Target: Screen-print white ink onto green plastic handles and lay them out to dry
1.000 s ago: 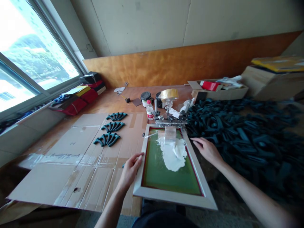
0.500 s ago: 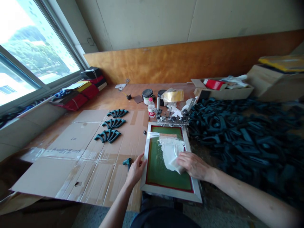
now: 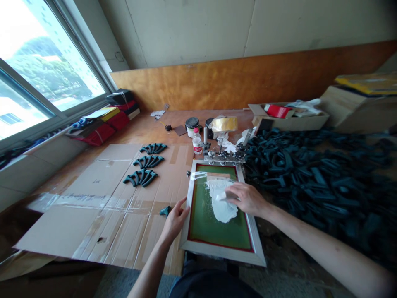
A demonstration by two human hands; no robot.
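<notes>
A screen printing frame (image 3: 184, 232) with a green mesh (image 3: 201, 231) and a red border lies before me, its far end at a metal hinge clamp (image 3: 225, 157). White ink (image 3: 225, 213) covers the middle of the mesh. My right hand (image 3: 249, 199) is closed around a small white-smeared scraper (image 3: 221, 194) over the ink. At the frame's left edge, my left hand (image 3: 176, 219) grips the rail. Just beyond its fingers lies a single dark green handle-shaped part (image 3: 165, 211) on the cardboard, partly hidden by the hand.
Rows of similar dark parts (image 3: 145, 161) lie on flattened cardboard (image 3: 105, 182) at left. A large heap of them (image 3: 300, 165) fills the right. Behind the frame stand a bottle (image 3: 197, 142), an ink tub (image 3: 191, 126) and a tape roll (image 3: 225, 123). An open box (image 3: 297, 123) stands back right.
My right hand and the scraper have moved up and slightly left over the ink. The frame's near end looks slightly raised, with my left hand still at its edge.
</notes>
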